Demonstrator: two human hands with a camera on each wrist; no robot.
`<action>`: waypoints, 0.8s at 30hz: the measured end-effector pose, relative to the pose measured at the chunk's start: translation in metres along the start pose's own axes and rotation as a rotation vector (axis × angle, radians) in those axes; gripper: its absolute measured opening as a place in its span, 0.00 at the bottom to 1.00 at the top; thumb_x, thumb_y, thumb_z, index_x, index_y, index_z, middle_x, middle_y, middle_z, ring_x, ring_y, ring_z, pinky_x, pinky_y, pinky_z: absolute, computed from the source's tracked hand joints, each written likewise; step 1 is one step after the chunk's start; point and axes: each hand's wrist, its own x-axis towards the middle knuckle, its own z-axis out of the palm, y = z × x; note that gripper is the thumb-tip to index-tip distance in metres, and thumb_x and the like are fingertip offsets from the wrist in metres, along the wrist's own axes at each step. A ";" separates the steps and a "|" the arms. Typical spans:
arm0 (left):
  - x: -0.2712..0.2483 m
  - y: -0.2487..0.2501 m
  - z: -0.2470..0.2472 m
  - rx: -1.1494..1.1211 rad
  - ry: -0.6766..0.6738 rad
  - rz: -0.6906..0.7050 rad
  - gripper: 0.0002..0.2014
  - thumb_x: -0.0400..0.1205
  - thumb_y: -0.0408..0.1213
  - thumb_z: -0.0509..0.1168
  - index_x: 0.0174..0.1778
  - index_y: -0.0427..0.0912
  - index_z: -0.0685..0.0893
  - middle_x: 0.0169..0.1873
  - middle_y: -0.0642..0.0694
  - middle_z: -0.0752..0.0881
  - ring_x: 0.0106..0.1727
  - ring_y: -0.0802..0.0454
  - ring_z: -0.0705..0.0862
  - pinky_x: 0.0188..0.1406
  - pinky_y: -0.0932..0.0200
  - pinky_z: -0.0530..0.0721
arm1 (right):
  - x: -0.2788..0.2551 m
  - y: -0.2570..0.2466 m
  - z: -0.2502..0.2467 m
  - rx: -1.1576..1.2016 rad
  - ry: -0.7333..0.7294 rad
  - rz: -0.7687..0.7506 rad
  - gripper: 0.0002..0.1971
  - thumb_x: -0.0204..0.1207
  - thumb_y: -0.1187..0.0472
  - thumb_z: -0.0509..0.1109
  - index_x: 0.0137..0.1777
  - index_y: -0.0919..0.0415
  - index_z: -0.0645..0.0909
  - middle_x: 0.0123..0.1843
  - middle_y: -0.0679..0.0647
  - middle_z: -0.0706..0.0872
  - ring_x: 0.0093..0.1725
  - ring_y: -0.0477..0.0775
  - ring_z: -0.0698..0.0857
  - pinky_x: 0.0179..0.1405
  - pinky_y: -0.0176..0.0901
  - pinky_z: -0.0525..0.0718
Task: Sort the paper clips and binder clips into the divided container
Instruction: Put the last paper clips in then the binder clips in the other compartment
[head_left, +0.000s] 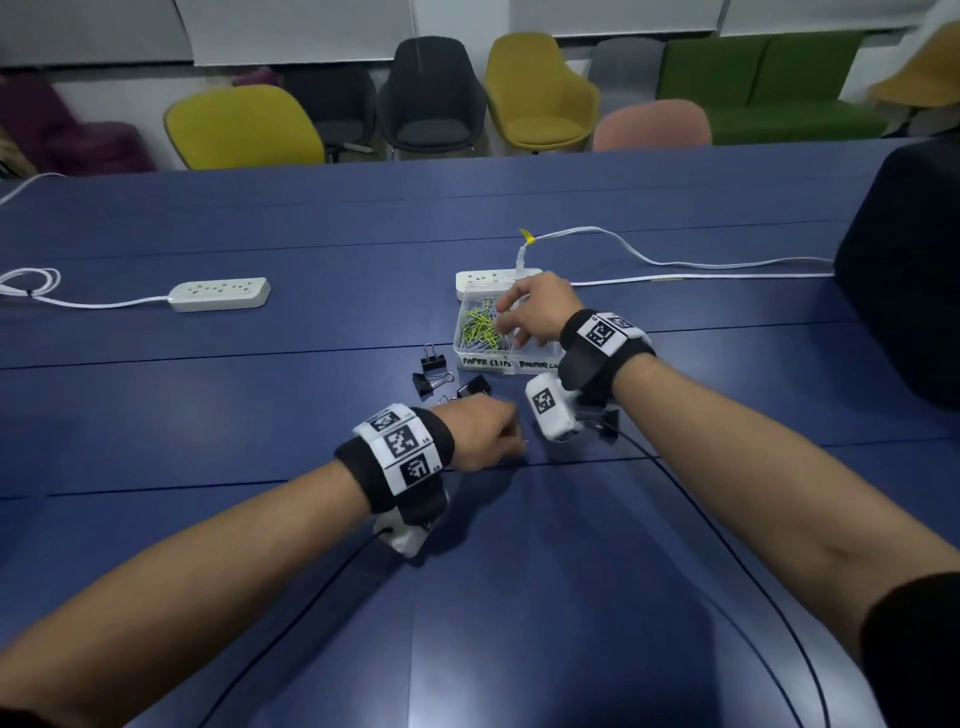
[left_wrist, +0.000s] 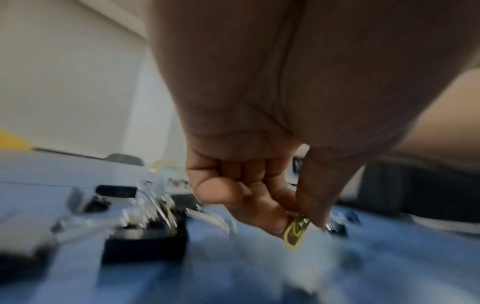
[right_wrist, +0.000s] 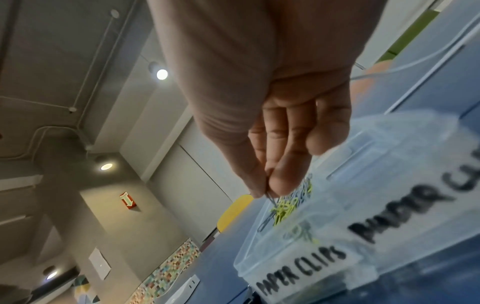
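Note:
A clear divided container (head_left: 470, 358) labelled "PAPER CLIPS" and "BINDER CLIPS" stands mid-table. Its left compartment holds a heap of yellow and grey paper clips (head_left: 480, 327). My right hand (head_left: 506, 317) hovers over that compartment, its thumb and forefinger pinching a thin dark paper clip (right_wrist: 270, 198). Three black binder clips (head_left: 432, 358) lie on the table just left of the container. My left hand (head_left: 511, 441) is low over the table in front of them. In the left wrist view it pinches a yellow paper clip (left_wrist: 294, 233) between thumb and forefinger. The binder-clip compartment is hidden behind my right hand.
One white power strip (head_left: 221, 293) lies at the left, and another (head_left: 475, 280) touches the container's far side with a white cable (head_left: 675, 265) running right. A dark bulky object (head_left: 904, 270) sits at the right table edge. Chairs line the far side.

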 end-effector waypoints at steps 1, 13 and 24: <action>0.000 -0.007 -0.010 -0.038 0.036 -0.018 0.10 0.85 0.48 0.61 0.48 0.46 0.81 0.44 0.48 0.84 0.46 0.49 0.82 0.42 0.60 0.75 | 0.003 -0.001 0.003 0.006 -0.010 0.018 0.07 0.68 0.69 0.78 0.42 0.60 0.84 0.31 0.56 0.87 0.19 0.47 0.84 0.15 0.33 0.74; 0.074 -0.065 -0.078 -0.390 0.511 -0.300 0.08 0.73 0.47 0.76 0.35 0.48 0.88 0.33 0.49 0.90 0.38 0.55 0.88 0.51 0.56 0.88 | -0.020 0.031 -0.008 0.129 0.116 -0.028 0.06 0.73 0.68 0.74 0.49 0.62 0.86 0.39 0.57 0.89 0.23 0.52 0.87 0.15 0.36 0.76; 0.038 -0.074 -0.054 -0.204 0.559 -0.203 0.11 0.80 0.49 0.69 0.44 0.45 0.89 0.38 0.48 0.88 0.42 0.51 0.84 0.46 0.60 0.79 | -0.077 0.096 -0.043 -0.276 0.052 -0.039 0.08 0.64 0.55 0.81 0.42 0.50 0.88 0.37 0.47 0.89 0.36 0.44 0.85 0.45 0.37 0.84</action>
